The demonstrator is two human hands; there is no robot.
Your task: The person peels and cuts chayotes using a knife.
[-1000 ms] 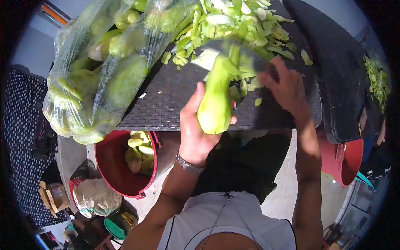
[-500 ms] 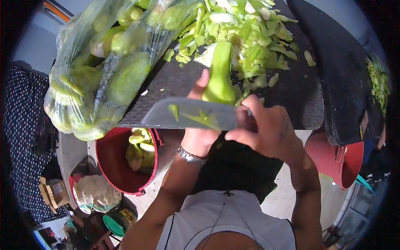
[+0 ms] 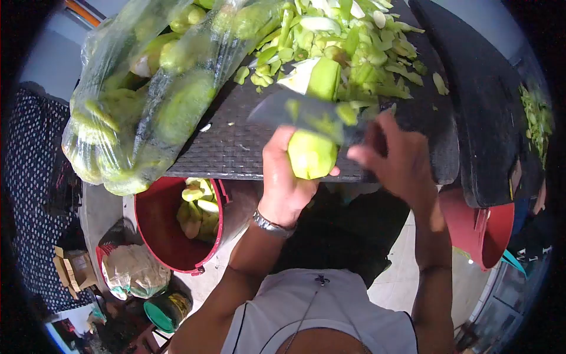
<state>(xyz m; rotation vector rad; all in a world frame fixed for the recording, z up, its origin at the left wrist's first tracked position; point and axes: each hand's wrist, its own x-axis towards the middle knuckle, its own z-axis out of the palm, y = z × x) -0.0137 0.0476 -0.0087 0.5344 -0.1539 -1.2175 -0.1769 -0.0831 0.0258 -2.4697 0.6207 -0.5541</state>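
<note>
My left hand (image 3: 282, 180) is wrapped round a long, pale-green peeled fruit (image 3: 312, 156) from below and the left side. One end of the fruit faces me, and its far part lies toward the peelings. My right hand (image 3: 404, 160) grips a wide-bladed knife (image 3: 299, 117), which is blurred by motion. The blade crosses over the middle of the fruit and hides part of it, with green scraps stuck on its face. Just beyond, a heap of green and white peelings (image 3: 368, 59) lies on the dark woven tabletop (image 3: 230, 138).
A clear plastic bag (image 3: 138, 112) of green fruit lies at the table's left edge. Below it stands a red bucket (image 3: 177, 248) holding pale pieces. Another red bucket (image 3: 492, 233) is at the right, beside a black chair back (image 3: 477, 88). A tied sack (image 3: 138, 271) sits on the floor.
The knife has moved away from me, up along the fruit. My right hand has shifted up and right. The fruit's near end is now tilted more toward me.
</note>
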